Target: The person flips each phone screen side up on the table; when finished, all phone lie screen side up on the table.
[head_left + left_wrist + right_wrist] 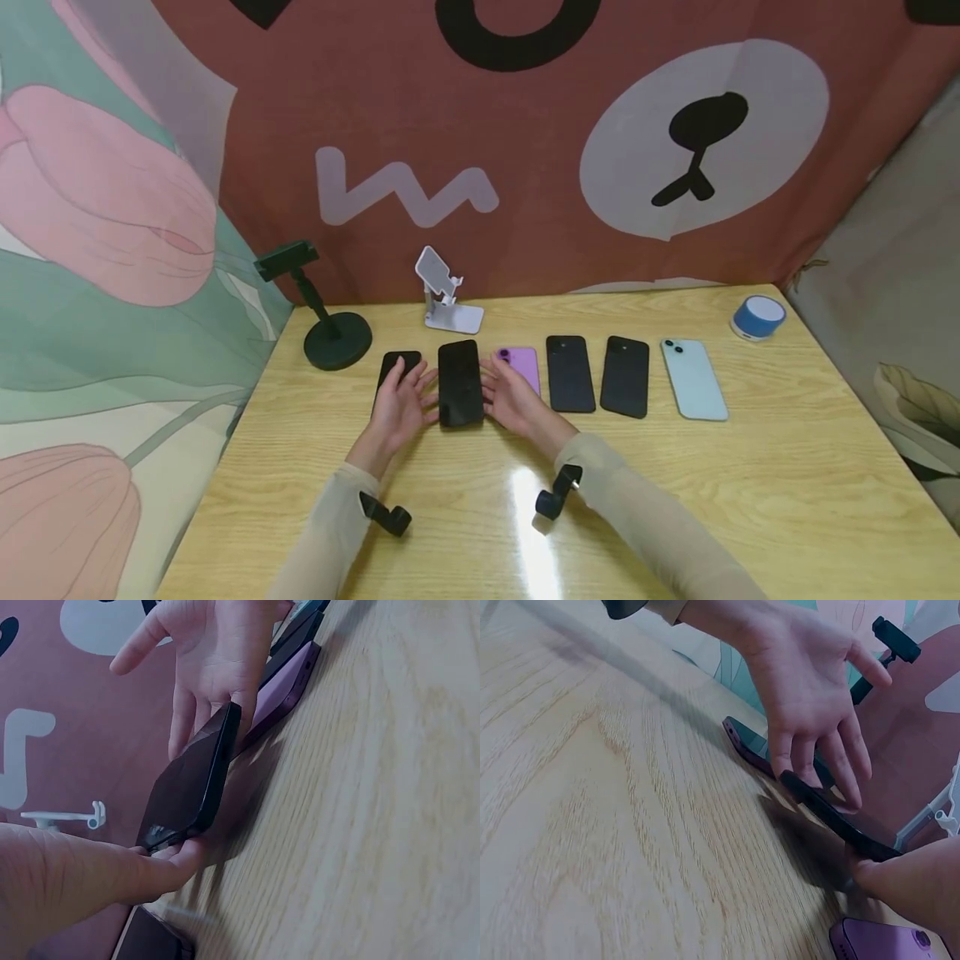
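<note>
Head view, wooden table [750, 508], patterned backdrop [536, 217]

In the head view, looks forward and down from high up, farthest off, over the table [787, 492] to the red backdrop [540, 208]. From the left wrist, looks close and low, rolled sideways with the table at right, toward the right hand [217, 656]. From the right wrist, looks similarly near, rolled oppositely, toward the left hand [806, 690]. Shares black phone [461, 383] and purple phone [885, 941] between wrist views.
</note>
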The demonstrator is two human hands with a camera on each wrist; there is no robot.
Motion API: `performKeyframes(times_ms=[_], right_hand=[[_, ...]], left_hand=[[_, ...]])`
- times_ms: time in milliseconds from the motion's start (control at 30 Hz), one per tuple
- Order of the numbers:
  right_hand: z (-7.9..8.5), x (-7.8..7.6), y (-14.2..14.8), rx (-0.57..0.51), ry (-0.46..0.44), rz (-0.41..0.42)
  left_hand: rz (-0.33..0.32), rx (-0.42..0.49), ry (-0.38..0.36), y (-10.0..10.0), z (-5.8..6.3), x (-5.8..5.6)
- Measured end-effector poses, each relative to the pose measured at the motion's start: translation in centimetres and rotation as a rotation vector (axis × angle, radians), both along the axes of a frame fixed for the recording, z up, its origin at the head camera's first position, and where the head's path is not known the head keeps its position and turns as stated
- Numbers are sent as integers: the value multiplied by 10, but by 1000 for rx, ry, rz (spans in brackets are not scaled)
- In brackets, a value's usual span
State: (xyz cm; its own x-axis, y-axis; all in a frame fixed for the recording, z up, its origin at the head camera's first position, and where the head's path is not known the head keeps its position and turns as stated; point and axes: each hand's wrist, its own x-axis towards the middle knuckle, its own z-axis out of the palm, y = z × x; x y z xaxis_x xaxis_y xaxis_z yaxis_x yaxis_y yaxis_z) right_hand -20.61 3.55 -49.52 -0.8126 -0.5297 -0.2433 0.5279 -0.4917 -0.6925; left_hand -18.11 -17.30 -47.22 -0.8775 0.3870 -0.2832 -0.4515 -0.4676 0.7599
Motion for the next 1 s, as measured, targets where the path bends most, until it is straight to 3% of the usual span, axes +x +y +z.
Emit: performKeyframes(times_ms=[267,700,1000], right_hand=[[0,-1,-7,43,-45,-35],[-2,-4,-7,80,-12,-25],[-2,-3,-12,121,-7,-69]], left_hand=[[5,-23,-37,-2,-3,-2],[-5,-4,-55,-5,0,-4],[-16,-18,-51,-4,1,-4]])
